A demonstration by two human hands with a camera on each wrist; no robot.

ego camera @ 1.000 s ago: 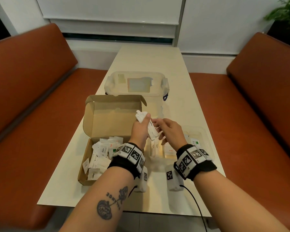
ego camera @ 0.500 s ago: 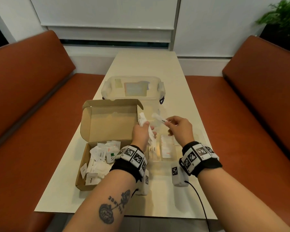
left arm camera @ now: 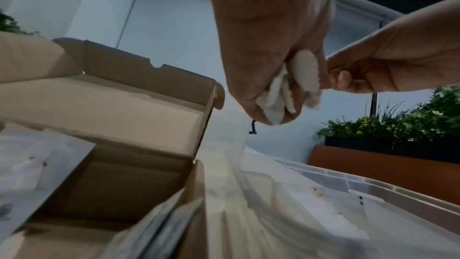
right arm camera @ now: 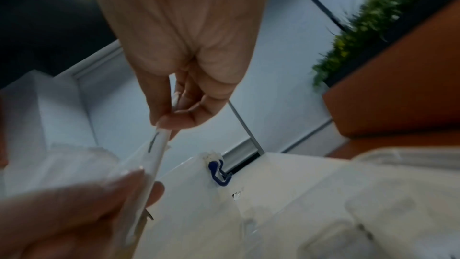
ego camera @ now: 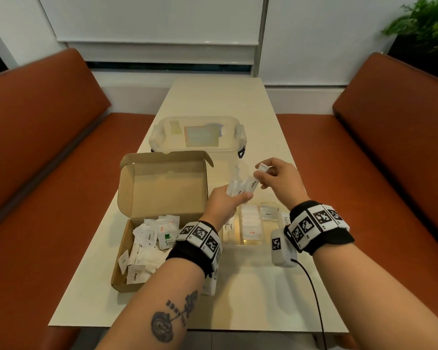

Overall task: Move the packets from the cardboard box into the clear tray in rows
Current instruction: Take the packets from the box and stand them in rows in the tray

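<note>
An open cardboard box [ego camera: 127, 251] on the table's left holds several loose white packets [ego camera: 147, 246]. To its right the clear tray [ego camera: 248, 246] holds rows of packets [ego camera: 250, 221]. Above the tray my left hand [ego camera: 225, 200] grips a bunch of white packets [ego camera: 234, 189], also seen from the left wrist [left arm camera: 283, 94]. My right hand [ego camera: 276, 178] pinches the top of a sugar stick packet [ego camera: 253, 184] whose lower end is still in the left hand's bunch; the right wrist view shows this sugar stick packet [right arm camera: 154, 157] between its thumb and finger.
A clear lidded storage bin [ego camera: 197, 137] stands behind the box. The cream table [ego camera: 238, 299] lies between two orange benches [ego camera: 36, 173]. A black cable [ego camera: 314, 299] runs from my right wrist. A plant [ego camera: 425, 24] is at the far right.
The right hand, which held one packet apart from the left hand, has come back to the bunch and now pinches a sugar stick. The head view has tilted slightly.
</note>
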